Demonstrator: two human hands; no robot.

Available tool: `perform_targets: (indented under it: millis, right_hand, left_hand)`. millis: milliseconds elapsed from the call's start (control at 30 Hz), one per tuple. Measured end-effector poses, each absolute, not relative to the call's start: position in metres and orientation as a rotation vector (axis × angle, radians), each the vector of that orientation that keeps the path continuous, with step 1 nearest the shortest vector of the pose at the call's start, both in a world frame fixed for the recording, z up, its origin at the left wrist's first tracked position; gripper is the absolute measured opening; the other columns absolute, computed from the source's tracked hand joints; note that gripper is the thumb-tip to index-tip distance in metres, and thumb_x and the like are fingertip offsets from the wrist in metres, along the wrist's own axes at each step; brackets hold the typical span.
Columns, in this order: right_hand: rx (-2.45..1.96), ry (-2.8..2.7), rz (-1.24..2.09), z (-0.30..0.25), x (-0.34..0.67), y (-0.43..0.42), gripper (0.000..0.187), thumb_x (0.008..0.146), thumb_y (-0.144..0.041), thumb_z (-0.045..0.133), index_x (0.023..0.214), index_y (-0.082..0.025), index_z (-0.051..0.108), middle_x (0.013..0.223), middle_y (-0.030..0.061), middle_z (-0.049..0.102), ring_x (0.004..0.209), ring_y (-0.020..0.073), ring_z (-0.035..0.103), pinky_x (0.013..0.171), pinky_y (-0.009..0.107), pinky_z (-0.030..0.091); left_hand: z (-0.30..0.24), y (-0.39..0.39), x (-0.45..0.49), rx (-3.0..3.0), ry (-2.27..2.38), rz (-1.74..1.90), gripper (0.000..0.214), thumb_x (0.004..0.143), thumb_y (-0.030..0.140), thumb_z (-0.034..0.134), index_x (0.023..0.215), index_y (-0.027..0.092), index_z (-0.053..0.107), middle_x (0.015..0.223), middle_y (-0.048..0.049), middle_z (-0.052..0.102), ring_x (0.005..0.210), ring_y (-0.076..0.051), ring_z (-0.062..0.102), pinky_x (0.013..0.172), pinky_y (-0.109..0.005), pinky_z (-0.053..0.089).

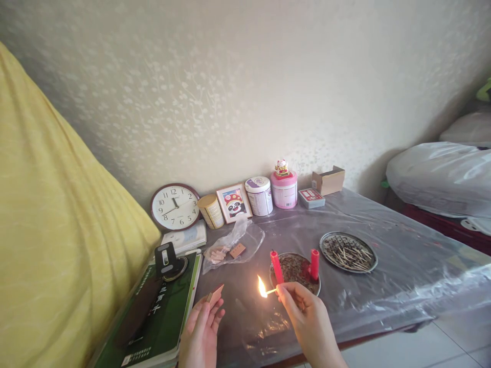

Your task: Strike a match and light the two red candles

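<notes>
Between thumb and fingertips, my right hand (309, 317) pinches a burning match (270, 291), its flame pointing left and up. My left hand (203, 324) is closed on a small matchbox (215, 295), held lower left of the flame. Just beyond my right hand, two red candles stand on a round metal plate (293, 259) with a dark, stained surface. The left candle (276, 267) is partly behind my fingers, and the right candle (314, 264) has red wax at its base. Neither candle shows a flame.
Burnt matches fill a second plate (348, 251) at right. A plastic bag (230, 240) with matchboxes lies behind my left hand. A green book (153, 312) is at left. Along the wall stand a clock (175, 207), a picture frame (233, 203) and tins. Clear plastic sheeting covers the table (402, 255).
</notes>
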State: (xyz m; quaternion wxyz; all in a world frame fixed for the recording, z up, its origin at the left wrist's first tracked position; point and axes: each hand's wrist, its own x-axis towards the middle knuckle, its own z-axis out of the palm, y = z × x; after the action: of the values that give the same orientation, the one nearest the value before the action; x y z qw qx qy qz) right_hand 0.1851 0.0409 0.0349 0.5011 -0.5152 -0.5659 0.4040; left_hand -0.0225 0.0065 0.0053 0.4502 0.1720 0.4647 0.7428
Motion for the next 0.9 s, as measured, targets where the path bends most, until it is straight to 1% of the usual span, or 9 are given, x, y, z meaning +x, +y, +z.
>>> perform_targets:
  millis: [167, 433, 600, 733, 900]
  right_hand:
    - [-1.257, -1.376, 0.948, 0.0352, 0.1843, 0.0412, 0.036, 0.084, -0.05, 0.055, 0.069, -0.02, 0.065, 0.056, -0.0012, 0.054, 0.051, 0.0138, 0.047, 0.047, 0.021, 0.036]
    - [-1.252, -1.411, 0.911, 0.0349, 0.1848, 0.0439, 0.032, 0.084, -0.049, 0.056, 0.074, -0.021, 0.067, 0.064, 0.0004, 0.064, 0.058, 0.0152, 0.056, 0.053, 0.022, 0.041]
    - [-1.25, -1.434, 0.911, 0.0374, 0.1866, 0.0426, 0.029, 0.085, -0.047, 0.055, 0.076, -0.022, 0.066, 0.068, 0.0002, 0.067, 0.064, 0.0165, 0.06, 0.059, 0.023, 0.044]
    - [-1.232, -1.466, 0.874, 0.0373, 0.1874, 0.0425, 0.025, 0.086, -0.044, 0.055, 0.078, -0.022, 0.066, 0.072, 0.0004, 0.068, 0.068, 0.0169, 0.062, 0.063, 0.023, 0.045]
    - [-1.215, -1.508, 0.817, 0.0386, 0.1877, 0.0426, 0.023, 0.088, -0.04, 0.054, 0.078, -0.022, 0.065, 0.071, 0.0, 0.066, 0.067, 0.016, 0.061, 0.062, 0.023, 0.044]
  left_hand:
    - [0.0063, 0.0071, -0.0221, 0.429, 1.162, 1.836, 0.036, 0.064, 0.042, 0.078, 0.091, 0.018, 0.074, 0.107, -0.0121, 0.07, 0.092, -0.024, 0.063, 0.074, -0.031, 0.053]
    - [0.0062, 0.0082, -0.0216, 0.431, 1.184, 1.819, 0.039, 0.063, 0.044, 0.078, 0.092, 0.018, 0.074, 0.107, -0.0124, 0.07, 0.092, -0.023, 0.063, 0.074, -0.031, 0.052]
    - [0.0052, 0.0076, -0.0211, 0.413, 1.168, 1.837, 0.034, 0.065, 0.041, 0.078, 0.089, 0.018, 0.074, 0.105, -0.0116, 0.071, 0.091, -0.023, 0.063, 0.074, -0.031, 0.052]
    - [0.0044, 0.0077, -0.0215, 0.421, 1.158, 1.83, 0.034, 0.066, 0.04, 0.077, 0.091, 0.017, 0.073, 0.107, -0.0115, 0.07, 0.092, -0.022, 0.062, 0.075, -0.03, 0.052]
    - [0.005, 0.0081, -0.0217, 0.416, 1.153, 1.833, 0.035, 0.065, 0.04, 0.078, 0.09, 0.017, 0.073, 0.107, -0.0112, 0.07, 0.092, -0.022, 0.062, 0.075, -0.03, 0.052]
